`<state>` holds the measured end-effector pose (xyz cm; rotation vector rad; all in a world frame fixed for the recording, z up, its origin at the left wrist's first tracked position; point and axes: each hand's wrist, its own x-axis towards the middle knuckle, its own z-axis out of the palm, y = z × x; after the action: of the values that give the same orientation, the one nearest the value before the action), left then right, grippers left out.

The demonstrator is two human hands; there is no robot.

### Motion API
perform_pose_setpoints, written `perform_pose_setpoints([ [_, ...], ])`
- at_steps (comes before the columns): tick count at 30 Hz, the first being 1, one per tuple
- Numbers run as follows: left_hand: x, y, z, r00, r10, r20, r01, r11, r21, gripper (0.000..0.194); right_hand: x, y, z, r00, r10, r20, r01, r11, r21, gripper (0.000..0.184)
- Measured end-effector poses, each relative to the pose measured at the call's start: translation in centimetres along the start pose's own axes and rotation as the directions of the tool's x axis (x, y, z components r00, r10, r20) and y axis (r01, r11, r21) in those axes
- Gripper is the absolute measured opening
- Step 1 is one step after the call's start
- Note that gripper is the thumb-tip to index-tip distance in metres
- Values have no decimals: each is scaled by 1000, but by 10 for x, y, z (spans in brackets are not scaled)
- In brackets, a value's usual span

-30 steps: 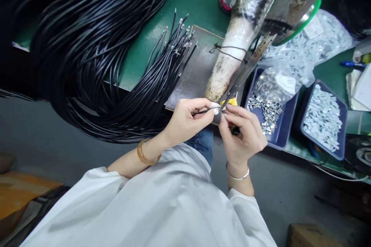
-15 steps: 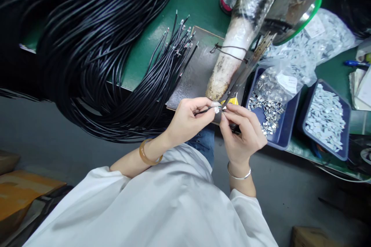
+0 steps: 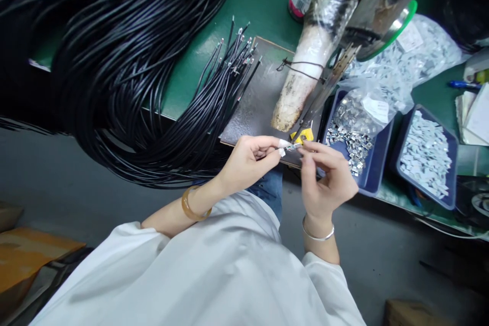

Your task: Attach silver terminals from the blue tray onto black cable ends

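My left hand [image 3: 254, 160] pinches the end of a black cable between thumb and forefinger, both with white coverings at their tips. A small silvery metal connector [image 3: 293, 146] sticks out of that grip to the right. My right hand [image 3: 326, 173] is curled, with its fingertips at the connector's far end; the thumb's contact with it is slightly blurred. Just beyond the fingers is a yellow piece [image 3: 303, 135] under the slender metal arm of a bench device. The white, film-wrapped bar [image 3: 298, 81] of that device slants down close above my hands.
Black cables [image 3: 145, 61] hang in a thick bundle at left, their stripped ends [image 3: 240, 51] by a dark metal plate [image 3: 263, 86]. At right stand a blue tray of metal shells [image 3: 376, 173] and a tray of pale pieces [image 3: 428, 155]. Plastic bags [image 3: 431, 46] lie behind.
My right hand has shifted slightly right and down, its thumb drawn back from the left fingertips. The connector and the yellow piece now show more clearly. My left hand has lowered slightly.
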<state>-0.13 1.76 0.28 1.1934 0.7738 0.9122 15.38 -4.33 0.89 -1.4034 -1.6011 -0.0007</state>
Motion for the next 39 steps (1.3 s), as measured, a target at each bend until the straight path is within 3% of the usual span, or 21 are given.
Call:
perform_pose_setpoints([
  [3, -4, 2, -1, 996, -51, 70, 54, 998, -37, 22, -5, 0, -6, 995, 97, -27, -97, 995, -18, 8],
  [8, -12, 1, -3, 994, -20, 104, 15, 999, 46, 26, -4, -5, -4, 984, -37, 173, 72, 978, -197, 8],
  [11, -15, -3, -4, 978, 185, 92, -203, 943, 265, 25, -1, -8, 0, 974, -18, 224, 48, 991, -128, 7],
  [13, -15, -7, -4, 923, 373, 92, -379, 843, 382, 24, -2, -9, 0, 972, 57, 226, -45, 997, -60, 5],
  [16, -15, -9, -2, 868, 496, 42, -465, 778, 423, 20, -4, -9, -2, 979, 188, 75, -188, 982, 1, 3],
  [19, -13, -8, -1, 899, 434, -51, -383, 838, 388, 16, -5, -9, -4, 967, 176, -186, -164, 984, 75, 7],
  [21, -11, -5, 0, 936, 337, -99, -289, 899, 329, 14, -5, -9, -3, 957, 132, -257, -104, 987, 121, 18],
  [24, -6, 1, 1, 984, 139, -114, -122, 981, 151, 11, -6, -7, 3, 974, 95, -205, -74, 992, 105, 24],
  [27, 0, 5, 3, 997, 16, -75, -17, 1000, -20, 6, -7, -4, 8, 995, 31, -91, -29, 999, 27, 17],
  [30, 4, 3, 3, 997, -20, -70, 15, 998, -67, 6, -6, -1, 11, 1000, -8, -22, 9, 1000, 7, 15],
  [39, 9, 1, 6, 992, 0, -129, -1, 1000, -8, 6, 2, 2, 18, 997, 29, -71, -21, 995, 101, 16],
])
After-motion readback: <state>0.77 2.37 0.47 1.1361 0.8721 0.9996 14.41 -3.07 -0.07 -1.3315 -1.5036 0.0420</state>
